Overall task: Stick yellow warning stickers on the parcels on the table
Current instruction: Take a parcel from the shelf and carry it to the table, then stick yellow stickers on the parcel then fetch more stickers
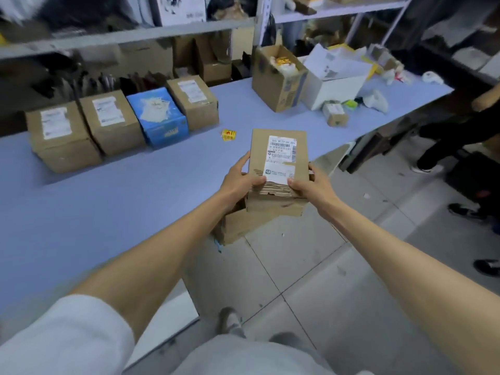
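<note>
Both hands are clamped on the labelled parcel (278, 158), left hand (240, 180) on its left edge, right hand (305, 185) on its right, holding it over the near edge of the surface (108, 212). No yellow shows on its top face. Just beyond lie the yellow warning stickers (228, 135), loose on the surface. Farther left, the brown parcels (112, 121) and the blue parcel (158, 117) stand in a row, white labels only. By my read, the sticking has hardly begun.

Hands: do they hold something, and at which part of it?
Both hold one brown parcel at its near end: the left hand grips its left edge, the right hand its right edge, thumbs on top.
</note>
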